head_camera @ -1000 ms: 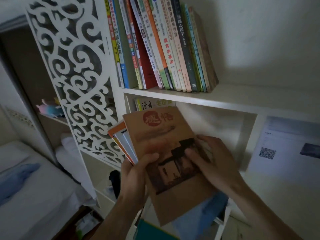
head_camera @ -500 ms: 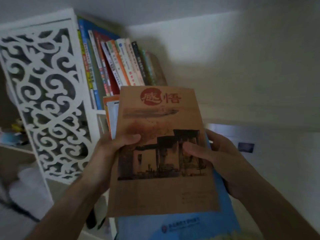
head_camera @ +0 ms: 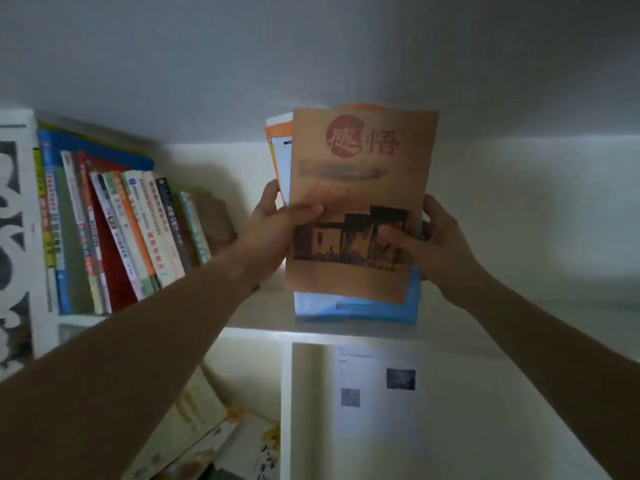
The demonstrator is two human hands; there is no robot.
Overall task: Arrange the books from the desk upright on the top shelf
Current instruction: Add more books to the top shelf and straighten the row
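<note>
Books (head_camera: 356, 209) in a stack stand upright in our left hand (head_camera: 273, 230) and right hand (head_camera: 436, 244), fingers gripping both side edges, above the top shelf (head_camera: 263, 317), right of the leaning row (head_camera: 121, 230).

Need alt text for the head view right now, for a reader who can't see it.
Both hands hold a small stack of books upright over the top shelf, left hand and right hand gripping its sides, a brown-covered book facing the camera. To the left, a row of books already stands on that shelf, leaning.
</note>
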